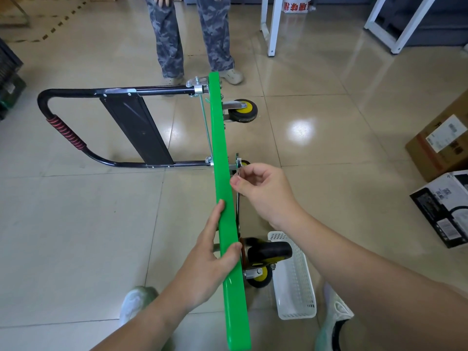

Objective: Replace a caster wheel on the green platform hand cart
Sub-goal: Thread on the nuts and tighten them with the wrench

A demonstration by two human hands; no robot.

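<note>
Glossy tile floor [76, 224], boxes [438, 145] off right. The green cart [222, 173] stands on edge; my left hand [207, 257] clasps its rim, my right hand [263, 191] pinches a small metal piece [239, 172] — maybe a bolt — against its underside.

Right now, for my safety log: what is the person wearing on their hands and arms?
Nothing: the left hand and right hand are bare, without gloves, rings or a watch. The left forearm and right forearm are bare too; no sleeve shows.
</note>
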